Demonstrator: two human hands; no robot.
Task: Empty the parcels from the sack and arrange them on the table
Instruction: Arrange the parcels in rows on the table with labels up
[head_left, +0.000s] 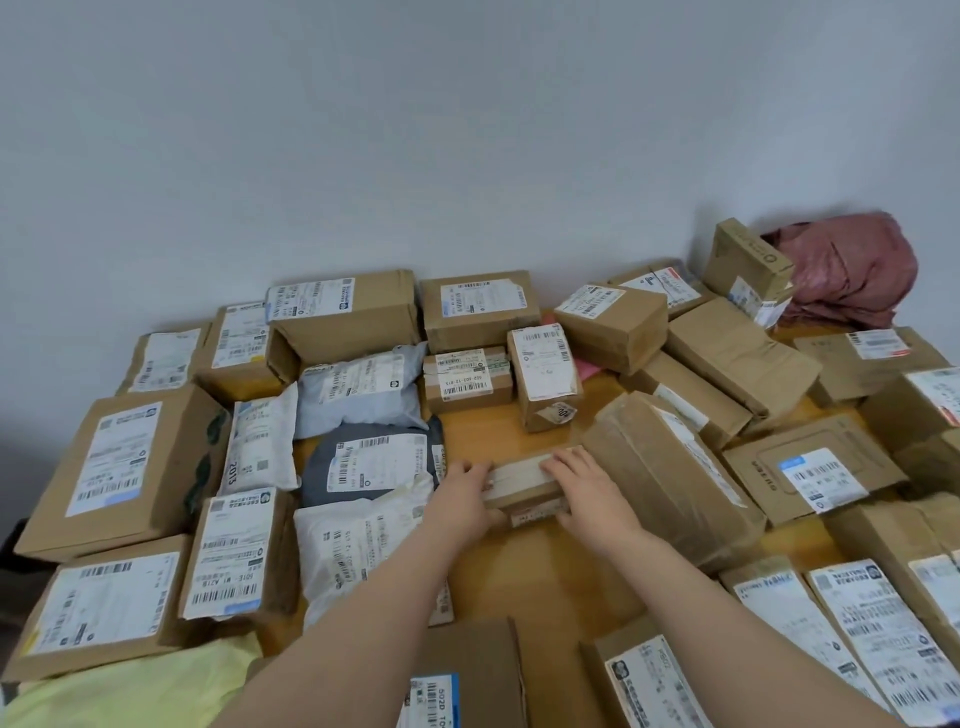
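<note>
Left hand clasped round the left end of a small flat cardboard box, fingers curled over its top. Right hand clasped round the right end in the same way. Box down on the bare wood of the table, in the middle gap among the parcels, long side running left to right.

Just left of the left hand: a dark grey mailer bag, label up. Nearer than that, a white mailer bag.

Just right of the right hand: a large taped carton, lying diagonally.

Beyond the held box, side by side: a squat labelled box and a small upright box.

Along the left, labelled cartons in rows. Along the right, more cartons, some overlapping.

In the far right corner, against the wall: a crumpled pink sack, partly behind a tilted carton.

At the near left edge: a pale yellow bag.
</note>
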